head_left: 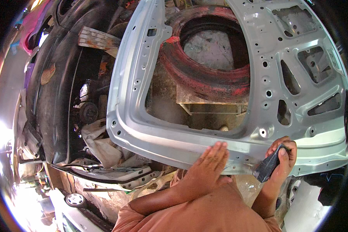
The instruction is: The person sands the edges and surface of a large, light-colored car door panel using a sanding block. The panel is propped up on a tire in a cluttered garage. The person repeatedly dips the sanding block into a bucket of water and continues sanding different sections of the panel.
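A silver-grey car door panel (174,144) with a large window opening and many holes lies across a tyre in front of me. My left hand (212,164) lies palm down at its near edge, fingers stretched out and held together, with nothing in it. At the right part of the same edge, my right hand (285,156) grips a folded sheet of dark sandpaper (267,167) between thumb and fingers. The sandpaper hangs down toward the left from my grip. Whether it touches the panel, I cannot tell.
Under the panel, the red-stained tyre (208,83) rests on a pale stand (212,108). A large black bumper (54,100) stands to the left. Lower left are another light panel (116,176) and a white car (75,212). A white part (303,208) lies at the lower right.
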